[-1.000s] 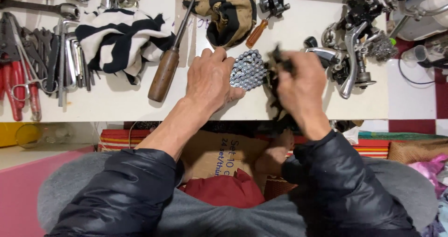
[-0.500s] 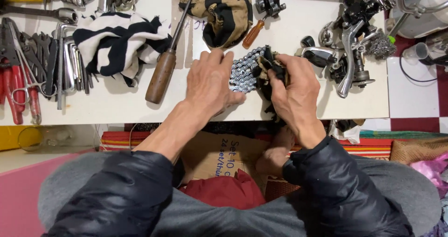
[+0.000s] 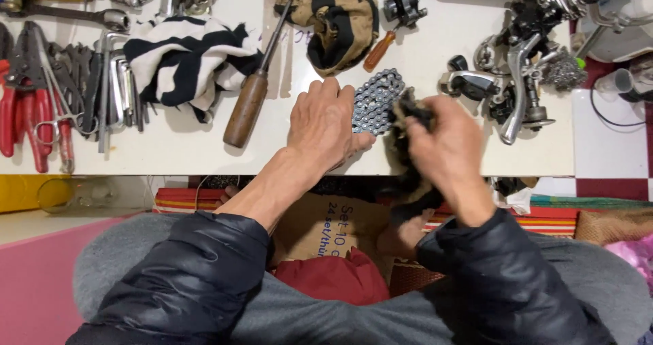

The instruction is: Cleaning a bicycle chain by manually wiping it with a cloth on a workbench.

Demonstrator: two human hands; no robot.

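Two bare hands over the near edge of a white worktable (image 3: 204, 148), seen from the head camera alone. Left hand (image 3: 325, 124) laid flat, fingers together and pressing down on a folded bundle of grey steel bicycle chain (image 3: 376, 99) — thumb tip just at the bundle's near end. Right hand (image 3: 450, 144) just beside, to the right, fingers curled and pinching a dark, greasy scrap of rag (image 3: 408, 110) that touches the chain's right side; motion blur there, so exact finger placement cannot be told. Chain bundle lying with its long axis running away from the body, tilted slightly to the right, between the two hands and nearer the left one, which partly covers it.

Around them: a wooden-handled screwdriver (image 3: 255, 90) left of the left hand, a black-and-white striped cloth (image 3: 183, 59) further left, red-handled pliers (image 3: 27, 107) and grey spanners (image 3: 112, 87) at the far left. Beyond the chain, a tan-and-black striped rag (image 3: 337, 22); to the right, a heap of silver and black derailleur parts (image 3: 517, 73) — well apart from the fingers. Below the table edge, a brown cardboard box (image 3: 326, 222) in the lap.
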